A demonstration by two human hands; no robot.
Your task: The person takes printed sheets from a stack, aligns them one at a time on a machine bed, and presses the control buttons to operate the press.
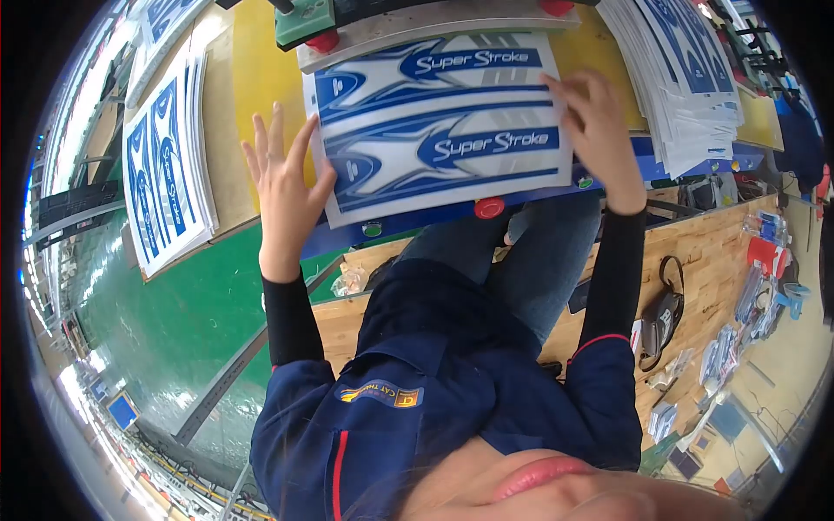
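A white printed sheet [382,190] with two blue "Super Stroke" designs lies across the front of the yellow work surface, its far edge near the metal bar of a machine. My left hand [291,187] is at the sheet's left edge with fingers spread, thumb and forefinger beside or touching the margin. At the sheet's upper right corner, my right hand [599,126] has thumb and fingers closed on the edge. The machine's light metal bar [434,38] crosses just beyond the sheet.
Stacks of similar printed sheets stand at left [161,178] and at right [686,82]. A red push button [489,208] and a green button [372,229] are on the blue front panel. A wooden surface [695,252] at right bears a dark bag [665,317].
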